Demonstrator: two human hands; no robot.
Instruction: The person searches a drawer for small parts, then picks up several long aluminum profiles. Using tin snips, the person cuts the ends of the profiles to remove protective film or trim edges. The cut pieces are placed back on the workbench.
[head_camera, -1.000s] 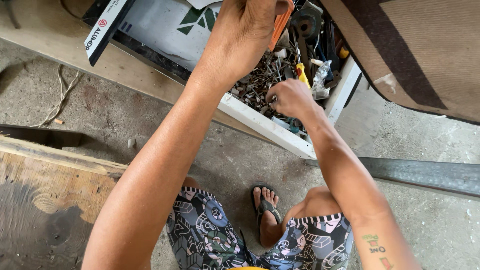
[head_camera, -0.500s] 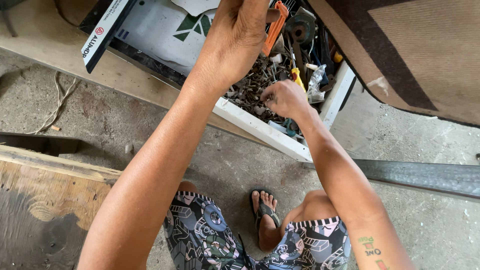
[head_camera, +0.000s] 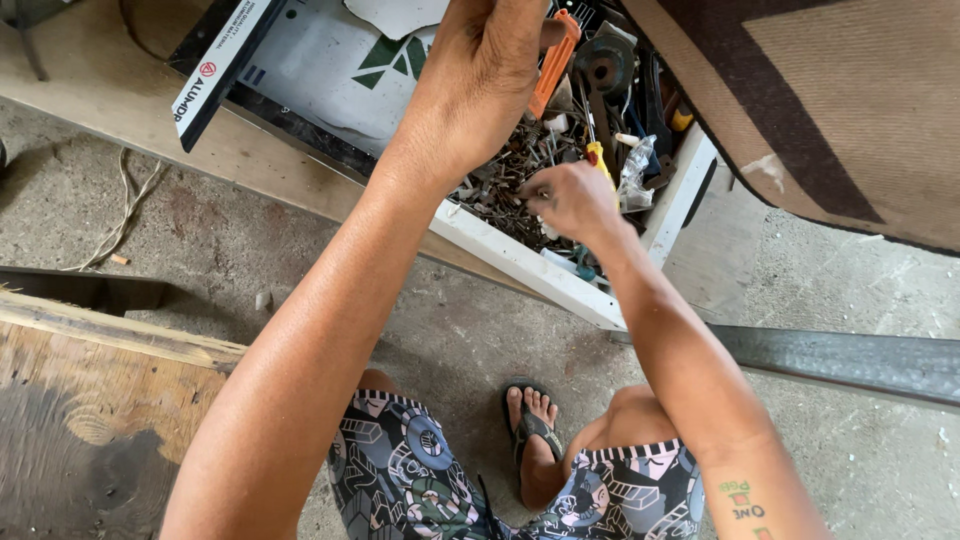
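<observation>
Screws and nails (head_camera: 520, 170) lie in a dark heap inside a shallow white tray (head_camera: 520, 262) on the far side of the concrete floor (head_camera: 450, 340), mixed with tools. The right hand (head_camera: 570, 198) is down in that heap, fingers curled in and pinched together on the small metal bits; what they have caught I cannot tell. Just beside it, to the right, a yellow-handled screwdriver (head_camera: 598, 158) pokes up. The left hand (head_camera: 480, 75) is raised over the tray's far end, fingers bent around an orange-handled tool (head_camera: 552, 60). To the near left sits a rough wooden plank (head_camera: 90, 400); a striped mat (head_camera: 830, 110) covers the far right. A sandalled foot (head_camera: 530, 440) rests between the knees.
</observation>
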